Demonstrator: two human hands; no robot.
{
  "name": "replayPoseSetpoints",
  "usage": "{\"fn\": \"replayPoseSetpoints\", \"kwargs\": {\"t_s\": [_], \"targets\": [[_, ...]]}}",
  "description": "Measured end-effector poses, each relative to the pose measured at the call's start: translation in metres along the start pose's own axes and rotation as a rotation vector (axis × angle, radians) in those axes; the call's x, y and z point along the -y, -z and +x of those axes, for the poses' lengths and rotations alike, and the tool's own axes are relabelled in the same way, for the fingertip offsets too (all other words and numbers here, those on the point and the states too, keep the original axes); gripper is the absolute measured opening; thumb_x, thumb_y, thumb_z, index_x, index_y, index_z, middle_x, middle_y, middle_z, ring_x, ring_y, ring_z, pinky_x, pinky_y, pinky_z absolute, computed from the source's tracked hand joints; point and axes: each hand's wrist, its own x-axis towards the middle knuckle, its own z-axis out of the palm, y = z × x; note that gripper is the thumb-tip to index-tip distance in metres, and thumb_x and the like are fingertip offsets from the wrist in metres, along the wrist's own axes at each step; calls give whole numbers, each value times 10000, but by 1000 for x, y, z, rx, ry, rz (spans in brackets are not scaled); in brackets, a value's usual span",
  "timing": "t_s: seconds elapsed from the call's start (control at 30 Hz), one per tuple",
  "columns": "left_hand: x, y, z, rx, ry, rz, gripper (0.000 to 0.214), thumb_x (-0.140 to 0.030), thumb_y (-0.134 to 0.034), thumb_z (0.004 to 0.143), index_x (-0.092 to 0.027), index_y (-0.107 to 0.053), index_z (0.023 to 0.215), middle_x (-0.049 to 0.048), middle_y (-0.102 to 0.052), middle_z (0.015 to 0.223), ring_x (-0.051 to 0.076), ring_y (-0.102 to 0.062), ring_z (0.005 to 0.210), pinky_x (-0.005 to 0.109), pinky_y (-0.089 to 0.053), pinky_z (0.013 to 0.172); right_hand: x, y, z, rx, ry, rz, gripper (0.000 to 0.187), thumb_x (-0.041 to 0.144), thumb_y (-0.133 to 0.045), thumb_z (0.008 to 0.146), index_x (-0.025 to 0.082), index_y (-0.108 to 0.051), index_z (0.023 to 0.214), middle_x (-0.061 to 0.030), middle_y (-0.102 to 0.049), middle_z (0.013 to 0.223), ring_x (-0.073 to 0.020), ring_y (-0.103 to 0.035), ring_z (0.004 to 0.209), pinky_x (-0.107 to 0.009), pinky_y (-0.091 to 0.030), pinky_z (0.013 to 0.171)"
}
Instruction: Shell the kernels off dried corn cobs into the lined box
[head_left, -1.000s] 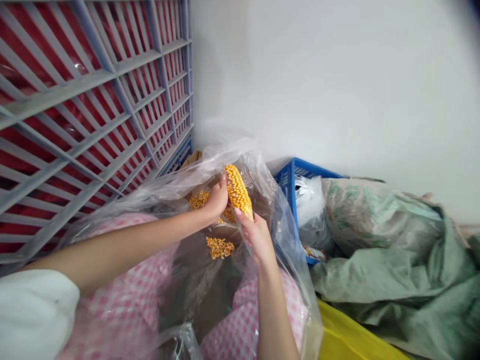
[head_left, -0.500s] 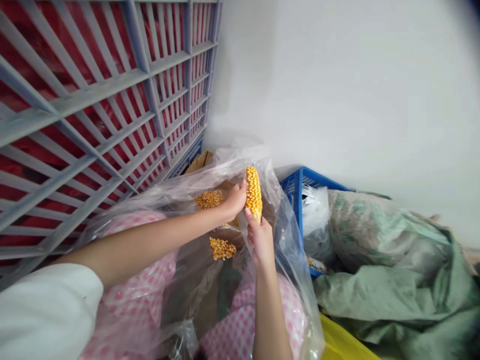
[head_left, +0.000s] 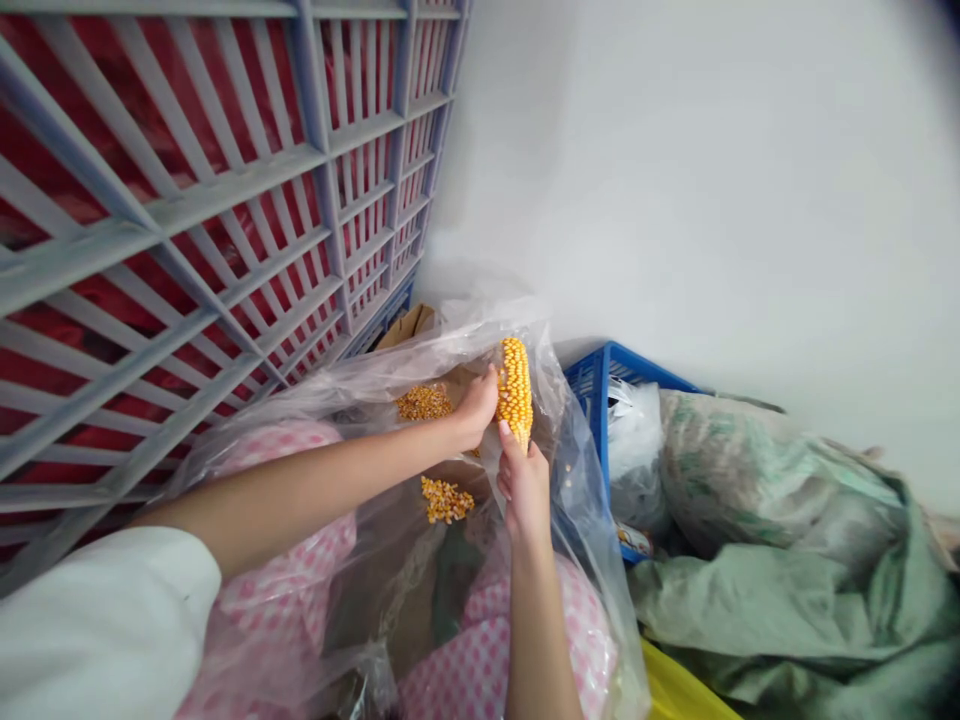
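A yellow-orange corn cob [head_left: 514, 392] stands almost upright inside a clear plastic bag [head_left: 577, 480]. My right hand [head_left: 523, 490] grips its lower end, and my left hand [head_left: 476, 408] presses against its left side. Loose corn kernels lie in the bag in two heaps, one [head_left: 424, 403] behind my left hand and one [head_left: 447, 500] below it. Both heaps rest on brown cardboard [head_left: 457, 470] or paper. Pink checked cloth [head_left: 555, 640] covers my lap beneath the bag, and a white sleeve [head_left: 97, 625] covers my left upper arm.
A grey lattice crate [head_left: 225, 200] with red behind it stands to the left, against a white wall [head_left: 712, 180]. To the right are a blue plastic crate [head_left: 600, 385] holding white bags, a green woven sack [head_left: 780, 590], and a yellow sheet [head_left: 675, 695].
The cob has turned from tilted to nearly upright. Both hands have stayed on it, and the whole scene has shifted slightly right and down in view.
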Motion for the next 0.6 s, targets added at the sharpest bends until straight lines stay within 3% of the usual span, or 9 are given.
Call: {"fn": "replayPoseSetpoints", "kwargs": {"t_s": [0.1, 0.3, 0.5, 0.6], "targets": [[-6, -2, -5, 128, 137, -102, 421, -459, -318, 863, -170, -625, 858, 90, -680, 876, 214, -618, 839, 303, -473, 691, 3, 2, 1, 57, -37, 135, 399, 457, -683, 643, 210, -369, 644, 130, -248, 417, -22, -129, 330, -178, -92, 311], [-7, -2, 1, 221, 157, -144, 427, -529, -435, 795, -166, -621, 920, 89, -676, 892, 198, -614, 782, 287, -466, 644, 2, 0, 2, 63, -65, 111, 400, 469, -680, 652, 205, -379, 650, 127, -246, 422, -17, -133, 339, -163, -100, 300], [-6, -1, -1, 150, -2, -86, 318, -413, -452, 813, -149, -599, 913, 78, -670, 848, 179, -603, 761, 276, -451, 678, 1, -2, 3, 94, -71, 133, 416, 472, -688, 644, 206, -368, 639, 126, -246, 420, -15, -133, 337, -161, -99, 298], [-13, 1, -3, 141, 14, 7, 310, -365, -385, 823, -144, -602, 831, 77, -661, 783, 176, -586, 695, 274, -439, 619, 1, -1, 3, 96, -62, 143, 423, 472, -685, 648, 207, -356, 629, 124, -248, 424, -16, -134, 338, -164, -99, 299]]}}
